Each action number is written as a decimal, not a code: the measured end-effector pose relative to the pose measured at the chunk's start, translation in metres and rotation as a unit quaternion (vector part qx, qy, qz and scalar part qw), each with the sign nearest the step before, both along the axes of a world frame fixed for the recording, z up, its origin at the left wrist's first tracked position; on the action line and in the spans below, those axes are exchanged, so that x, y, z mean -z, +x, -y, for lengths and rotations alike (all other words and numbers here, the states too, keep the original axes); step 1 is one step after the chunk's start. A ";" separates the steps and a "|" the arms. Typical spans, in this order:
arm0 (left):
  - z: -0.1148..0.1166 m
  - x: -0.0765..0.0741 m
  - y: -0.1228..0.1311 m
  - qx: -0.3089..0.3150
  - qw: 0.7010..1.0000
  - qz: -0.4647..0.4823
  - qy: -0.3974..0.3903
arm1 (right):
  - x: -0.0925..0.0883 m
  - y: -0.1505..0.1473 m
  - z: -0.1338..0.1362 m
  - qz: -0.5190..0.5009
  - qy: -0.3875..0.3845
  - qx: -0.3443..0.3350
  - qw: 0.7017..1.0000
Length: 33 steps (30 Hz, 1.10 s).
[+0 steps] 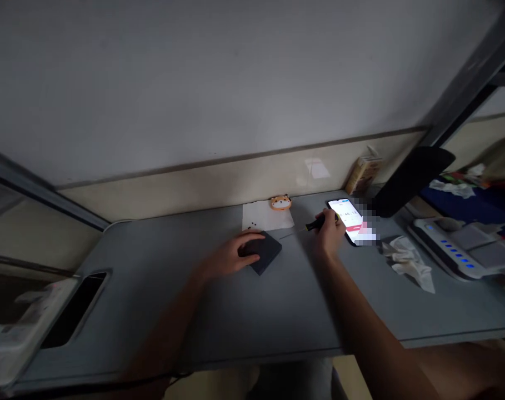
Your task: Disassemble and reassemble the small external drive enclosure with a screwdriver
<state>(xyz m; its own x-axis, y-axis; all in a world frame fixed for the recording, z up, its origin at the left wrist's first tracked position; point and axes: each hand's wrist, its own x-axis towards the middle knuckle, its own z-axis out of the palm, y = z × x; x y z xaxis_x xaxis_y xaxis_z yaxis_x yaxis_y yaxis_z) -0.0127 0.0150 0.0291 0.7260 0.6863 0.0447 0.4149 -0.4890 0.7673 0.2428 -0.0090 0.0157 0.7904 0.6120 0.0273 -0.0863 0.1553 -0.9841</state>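
Grey desk (185, 311): your left hand (248, 253) cupped over dark square case (270, 256), fingers curled on it; right hand (329, 233) closed round screwdriver (314, 223), shaft toward case. Small screws (250, 225) lie on paper sheet (269, 218); case looks shut. Lit phone (346, 214) beside right hand.

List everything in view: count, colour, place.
desk: one, grey, across the view
wall: one, white and cream, behind desk
paper: one, white, on desk by wall
specks: few, dark, on paper
figure: one, orange, at paper's back edge
block: one, dark grey, on desk
phone: one, lit, on desk
carton: one, tan, against wall
panel: one, black, behind phone
tissue: one, white, right of phone
device: one, grey, blue lights, far right
screwdriver: one, black and yellow, in right hand
left hand: on block
right hand: above phone's edge
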 end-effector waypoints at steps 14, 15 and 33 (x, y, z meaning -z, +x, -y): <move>0.024 0.017 0.015 -0.172 0.981 -0.076 0.054 | -0.020 -0.011 0.016 0.175 0.037 0.102 0.978; 0.022 0.019 0.014 -0.194 0.976 -0.081 0.050 | -0.020 -0.012 0.018 0.188 0.040 0.101 0.976; 0.018 0.020 0.003 -0.077 0.988 -0.104 0.086 | -0.022 -0.029 0.036 0.338 0.028 -0.056 0.939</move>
<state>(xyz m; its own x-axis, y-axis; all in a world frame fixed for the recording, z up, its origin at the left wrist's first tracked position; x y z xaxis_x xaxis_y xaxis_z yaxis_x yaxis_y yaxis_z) -0.0101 -0.0025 0.0091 0.6197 0.7842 0.0318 0.6341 -0.5241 0.5686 0.2136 -0.0449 0.0375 0.5116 0.6734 0.5337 0.5363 0.2351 -0.8106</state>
